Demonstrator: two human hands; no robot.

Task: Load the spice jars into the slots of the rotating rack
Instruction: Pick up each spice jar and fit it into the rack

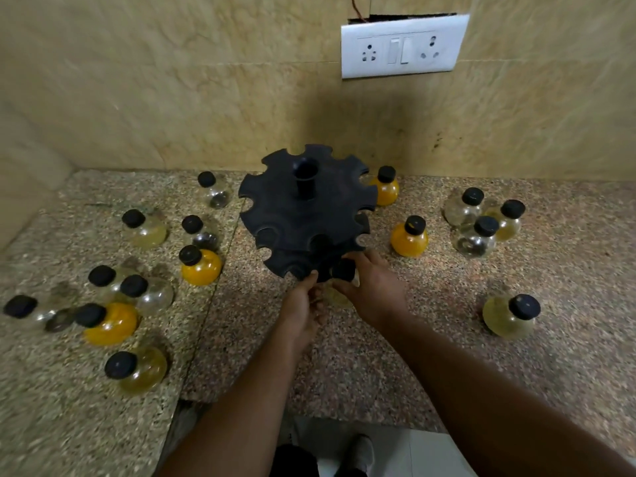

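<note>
A black rotating rack (303, 215) with notched slots around two tiers stands at the middle of the granite counter, its upper slots all bare. My right hand (373, 287) grips a black-capped jar (344, 270) of pale contents at the lower tier's front edge. My left hand (303, 304) touches the same lower rim and the jar's underside from the left. Several round black-capped jars stand loose on both sides, among them an orange one (409, 237) to the right and an orange one (201, 265) to the left.
A jar cluster (478, 222) stands at the far right, and a pale yellow jar (509, 316) is nearer. More jars (113, 304) crowd the left. A tiled wall with a white socket plate (402, 46) rises behind. The counter edge (309, 413) lies close to my body.
</note>
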